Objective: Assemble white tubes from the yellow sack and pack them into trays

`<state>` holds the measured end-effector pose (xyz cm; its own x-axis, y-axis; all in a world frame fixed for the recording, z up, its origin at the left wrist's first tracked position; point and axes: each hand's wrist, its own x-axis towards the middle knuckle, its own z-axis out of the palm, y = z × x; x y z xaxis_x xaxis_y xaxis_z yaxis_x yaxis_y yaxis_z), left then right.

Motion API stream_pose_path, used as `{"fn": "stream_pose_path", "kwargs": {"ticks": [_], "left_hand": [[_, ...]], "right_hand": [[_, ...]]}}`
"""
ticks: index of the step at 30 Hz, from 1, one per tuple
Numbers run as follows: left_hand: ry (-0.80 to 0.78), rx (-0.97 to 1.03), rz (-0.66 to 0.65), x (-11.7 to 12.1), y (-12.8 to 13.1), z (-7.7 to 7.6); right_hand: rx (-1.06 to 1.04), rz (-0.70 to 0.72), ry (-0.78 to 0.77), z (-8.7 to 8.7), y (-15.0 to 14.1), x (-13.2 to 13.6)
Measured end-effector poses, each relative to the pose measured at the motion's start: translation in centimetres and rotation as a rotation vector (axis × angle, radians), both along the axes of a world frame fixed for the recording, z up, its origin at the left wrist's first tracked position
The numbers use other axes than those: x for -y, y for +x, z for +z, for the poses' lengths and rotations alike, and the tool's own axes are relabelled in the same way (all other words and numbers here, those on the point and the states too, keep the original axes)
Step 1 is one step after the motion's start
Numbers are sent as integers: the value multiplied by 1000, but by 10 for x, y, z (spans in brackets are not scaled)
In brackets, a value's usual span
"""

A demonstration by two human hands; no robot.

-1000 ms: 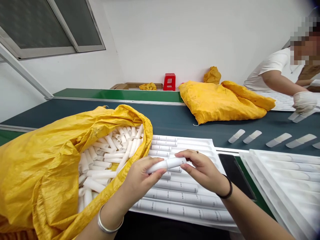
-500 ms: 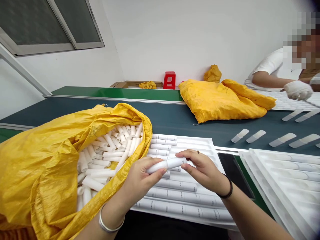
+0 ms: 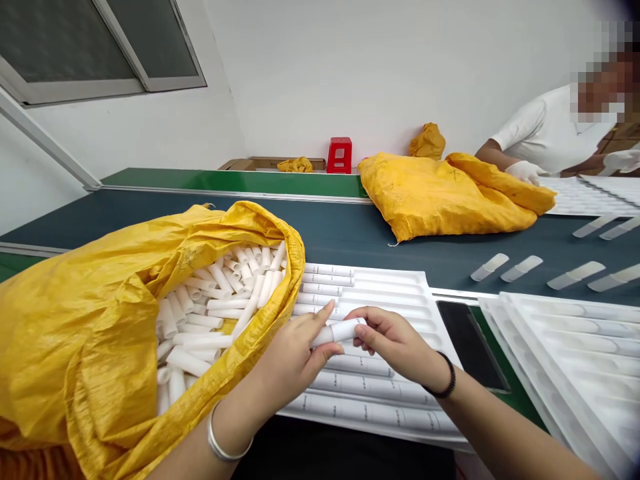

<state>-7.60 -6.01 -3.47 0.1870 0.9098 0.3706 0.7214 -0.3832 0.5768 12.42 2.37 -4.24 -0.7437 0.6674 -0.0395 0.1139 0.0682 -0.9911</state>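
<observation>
Between my hands is a white tube (image 3: 338, 333) with a printed paper-like sleeve around it, held over the tray. Its right end is pinched by the fingers and thumb of my right hand (image 3: 393, 340). The left end sits in my left hand (image 3: 297, 343), index finger and thumb stretched along either side; the palm contact is hidden. Below lies a white ribbed tray (image 3: 400, 283) with printed white tubes (image 3: 370, 415) in its grooves. Left of it gapes a yellow woven sack (image 3: 120, 267) full of plain white tubes (image 3: 220, 303).
A dark phone (image 3: 470, 343) lies right of the tray, beside stacked trays (image 3: 565, 373) of tubes. On the blue conveyor belt (image 3: 340, 227) are a second yellow sack (image 3: 440, 193) and several loose tubes (image 3: 521, 269). Across it, a person in white gloves (image 3: 525, 171) works.
My left hand's index finger has straightened off the tube, and the hand has shifted slightly right. My right hand has closed more around the tube's right end. The co-worker's gloved hand has moved left.
</observation>
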Motion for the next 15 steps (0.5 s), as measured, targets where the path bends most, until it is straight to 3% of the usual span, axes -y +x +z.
{"fn": "stream_pose_path", "kwargs": {"ticks": [3, 7, 9, 11, 12, 15], "left_hand": [[-85, 16, -16, 7, 9, -6], [-205, -97, -70, 9, 8, -9], [-258, -211, 37, 3, -13, -5], [-314, -350, 311, -6, -46, -2], [-384, -442, 477, -10, -64, -2], [-490, -499, 639, -19, -109, -13]], "right_hand": [[56, 58, 85, 0, -2, 10], [269, 186, 569, -13, -1, -4], [381, -33, 750, -26, 11, -36], [493, -464, 784, -40, 35, -80], [533, -616, 779, -45, 51, -103], [585, -749, 735, -56, 100, -156]]}}
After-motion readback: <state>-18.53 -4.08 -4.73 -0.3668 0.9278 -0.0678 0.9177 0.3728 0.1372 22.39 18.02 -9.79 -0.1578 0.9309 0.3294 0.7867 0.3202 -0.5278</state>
